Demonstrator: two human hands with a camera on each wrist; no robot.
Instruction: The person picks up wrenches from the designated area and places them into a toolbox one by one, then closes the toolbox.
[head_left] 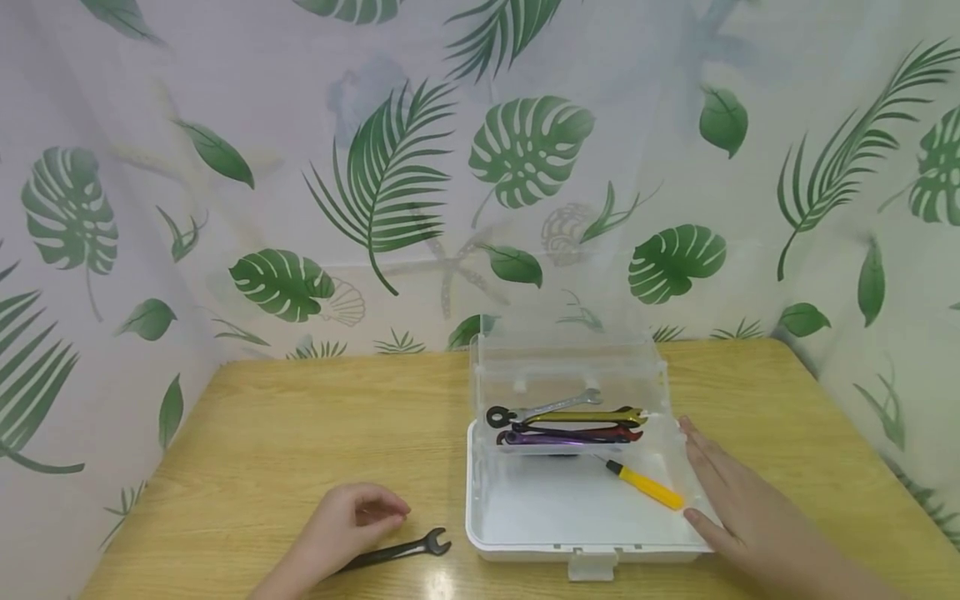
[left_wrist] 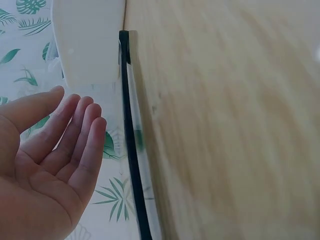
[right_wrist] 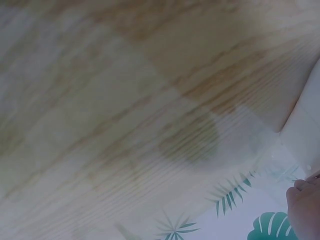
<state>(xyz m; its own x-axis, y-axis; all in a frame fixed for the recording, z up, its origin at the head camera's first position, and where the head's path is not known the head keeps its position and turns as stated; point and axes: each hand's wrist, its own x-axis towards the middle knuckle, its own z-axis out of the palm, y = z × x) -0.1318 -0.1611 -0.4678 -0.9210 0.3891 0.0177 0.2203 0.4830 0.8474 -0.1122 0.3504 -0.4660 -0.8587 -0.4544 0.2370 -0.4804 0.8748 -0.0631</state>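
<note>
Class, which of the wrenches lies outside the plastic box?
The black wrench on the table, under the left hand; the others lie inside the box.

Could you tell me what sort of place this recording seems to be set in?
Probably a staged tabletop booth, not a real workshop: a wooden table enclosed by leaf-print curtains, with an open plastic box of wrenches.

A makeshift recording corner, not a lived-in room: a wooden desk (head_left: 300, 425) boxed in left, right and far by leaf-print curtains (head_left: 390, 167), with a plastic toolbox (head_left: 570, 508) of wrenches (head_left: 570, 421).
</note>
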